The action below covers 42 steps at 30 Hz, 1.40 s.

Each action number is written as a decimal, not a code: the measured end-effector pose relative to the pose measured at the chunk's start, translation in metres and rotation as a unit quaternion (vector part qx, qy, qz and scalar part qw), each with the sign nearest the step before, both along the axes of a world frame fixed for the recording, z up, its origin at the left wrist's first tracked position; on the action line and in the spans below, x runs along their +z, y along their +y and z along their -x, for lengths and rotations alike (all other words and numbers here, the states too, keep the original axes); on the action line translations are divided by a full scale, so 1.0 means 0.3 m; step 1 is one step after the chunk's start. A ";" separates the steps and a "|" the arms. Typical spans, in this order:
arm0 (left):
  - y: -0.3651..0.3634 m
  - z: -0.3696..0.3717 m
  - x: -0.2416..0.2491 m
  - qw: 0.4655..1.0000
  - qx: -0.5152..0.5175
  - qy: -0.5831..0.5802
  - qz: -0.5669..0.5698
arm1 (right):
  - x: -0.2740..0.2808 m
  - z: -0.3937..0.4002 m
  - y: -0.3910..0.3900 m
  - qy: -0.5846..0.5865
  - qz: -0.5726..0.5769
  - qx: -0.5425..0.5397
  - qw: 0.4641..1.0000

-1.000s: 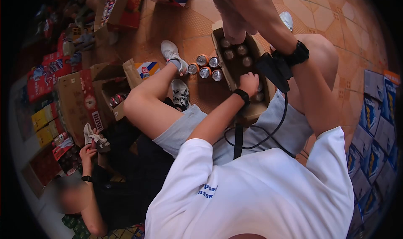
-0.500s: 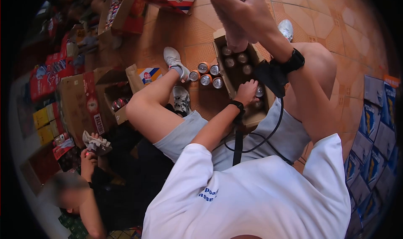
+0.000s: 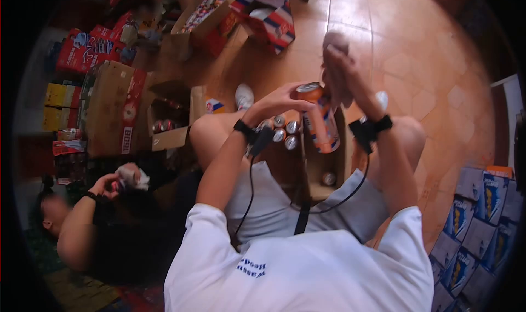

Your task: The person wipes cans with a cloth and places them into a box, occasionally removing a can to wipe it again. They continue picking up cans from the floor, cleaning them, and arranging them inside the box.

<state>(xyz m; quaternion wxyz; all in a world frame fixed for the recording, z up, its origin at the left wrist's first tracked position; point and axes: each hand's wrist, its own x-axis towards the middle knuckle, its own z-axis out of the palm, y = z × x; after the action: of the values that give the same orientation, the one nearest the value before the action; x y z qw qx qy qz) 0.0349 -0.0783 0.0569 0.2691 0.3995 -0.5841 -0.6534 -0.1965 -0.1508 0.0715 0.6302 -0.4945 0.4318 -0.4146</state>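
Observation:
An orange soda can is held tilted over the open carton by my left hand, with fingers wrapped around its upper part. Close beside the can, my right hand grips a dull pinkish cloth, blurred by motion. Under both hands is the long cardboard carton, partly hidden by the can and my hands. One can shows near its close end. Several orange cans stand grouped on the floor just left of the carton.
To the left, a person in black holds a cloth and a can. Open cartons and a tall brown box stand on that side. Blue-and-grey packs are stacked at right. An open red-white-blue box sits ahead on the tiled floor.
My left hand has lifted an orange can out of the carton. My right hand has come down with the cloth to beside it. The view has shifted.

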 end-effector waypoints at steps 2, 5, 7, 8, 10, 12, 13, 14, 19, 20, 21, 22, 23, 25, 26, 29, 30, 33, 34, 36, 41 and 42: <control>-0.013 -0.013 0.020 0.986 0.102 0.125 -0.040 | 0.045 -0.057 0.079 0.056 0.135 -0.043 0.988; -0.036 0.072 0.114 0.917 0.268 0.285 -0.075 | 0.035 -0.128 0.131 -0.069 0.059 -0.041 0.995; -0.104 0.058 0.091 0.908 0.288 0.291 -0.087 | 0.116 -0.151 0.195 -0.064 0.049 -0.033 0.996; -0.125 0.046 0.094 0.905 0.297 0.294 -0.073 | 0.016 -0.167 0.183 -0.025 0.062 -0.041 0.997; -0.149 0.018 0.056 0.893 0.311 0.318 -0.070 | -0.023 -0.194 0.211 0.006 0.082 -0.024 0.996; -0.132 0.015 0.023 0.885 0.297 0.343 -0.110 | -0.009 -0.205 0.200 0.031 0.116 -0.036 0.992; -0.116 0.036 -0.002 0.881 0.301 0.348 -0.110 | -0.022 -0.195 0.186 0.044 0.102 -0.043 0.993; -0.110 0.065 -0.027 0.886 0.286 0.340 -0.132 | -0.033 -0.188 0.171 0.056 0.089 -0.051 0.993; 0.001 0.154 0.109 0.939 0.263 0.199 -0.095 | 0.027 -0.149 0.076 0.012 0.045 -0.096 0.994; -0.008 0.160 0.095 0.940 0.260 0.205 -0.086 | 0.036 -0.161 0.085 -0.004 0.034 -0.103 0.994; -0.023 0.158 0.068 0.931 0.298 0.202 -0.063 | 0.038 -0.175 0.096 -0.022 0.022 -0.107 0.994; -0.040 0.143 0.056 0.919 0.339 0.198 -0.040 | 0.028 -0.189 0.110 -0.014 0.007 -0.094 0.995; -0.055 0.117 0.049 0.918 0.339 0.202 -0.033 | 0.014 -0.202 0.136 -0.024 0.013 -0.075 0.997; -0.084 0.048 0.046 0.890 0.432 0.144 0.011 | -0.008 -0.209 0.185 0.024 0.013 -0.010 1.000; -0.101 0.014 0.035 0.886 0.436 0.159 0.010 | -0.019 -0.221 0.206 0.048 0.057 -0.008 0.997; -0.082 -0.028 0.112 0.878 0.440 0.190 -0.003 | 0.045 -0.244 0.244 0.045 0.092 0.008 0.995; -0.065 -0.036 0.136 0.892 0.417 0.175 -0.019 | 0.032 -0.242 0.233 0.054 0.097 0.015 0.994; -0.025 -0.001 0.140 0.920 0.353 0.156 -0.063 | -0.015 -0.239 0.177 0.040 0.056 -0.029 0.997; -0.048 0.018 0.033 0.925 0.322 0.184 -0.088 | -0.006 -0.235 0.154 0.010 0.015 -0.040 0.999; -0.049 0.056 0.034 0.931 0.315 0.176 -0.057 | -0.005 -0.216 0.103 -0.047 -0.037 -0.049 0.997; -0.086 0.031 0.042 0.881 0.430 0.196 -0.021 | 0.005 -0.252 0.172 -0.066 -0.065 -0.036 0.995; -0.097 0.006 0.047 0.881 0.432 0.194 -0.022 | -0.025 -0.258 0.194 -0.099 -0.100 0.000 0.990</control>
<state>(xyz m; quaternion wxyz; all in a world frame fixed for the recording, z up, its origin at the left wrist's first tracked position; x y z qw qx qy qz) 0.0332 -0.1074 0.0710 0.6236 0.4832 -0.2754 -0.5494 -0.1190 -0.0927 0.0639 0.7161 -0.3853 0.4064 -0.4166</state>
